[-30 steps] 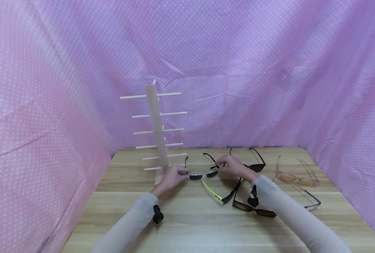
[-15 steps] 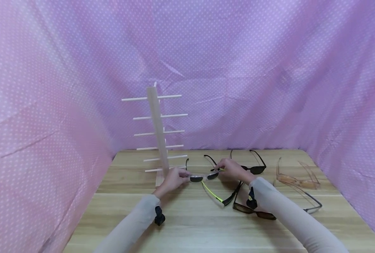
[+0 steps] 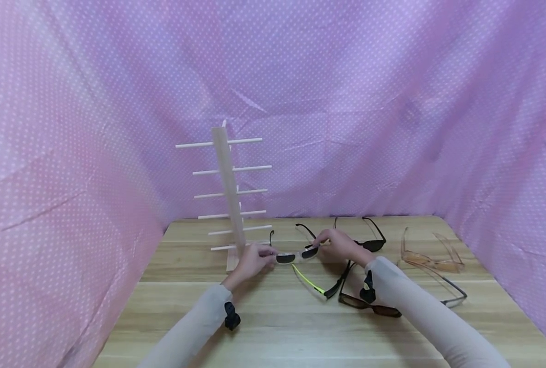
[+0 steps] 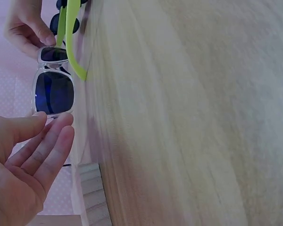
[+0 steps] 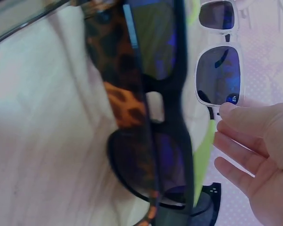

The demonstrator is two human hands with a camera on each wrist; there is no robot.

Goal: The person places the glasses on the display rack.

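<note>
Clear-framed sunglasses with dark lenses are held level between both hands, over the middle of the table. At one end my left hand pinches the frame between thumb and fingertips. The other end is pinched by my right hand. In the left wrist view the near lens of the sunglasses faces the camera, with the thumb at its edge. The right wrist view shows a small sticker on a lens of the sunglasses. Just below them lies a pair with yellow-green temples, partly hidden.
A wooden display stand with several crossbars rises directly behind my left hand. Tortoiseshell-and-black sunglasses lie under my right forearm. Black sunglasses and orange-tinted glasses lie on the right of the wooden table.
Both hands keep their hold on the clear-framed sunglasses, which stay almost in place. The head view has tilted slightly.
</note>
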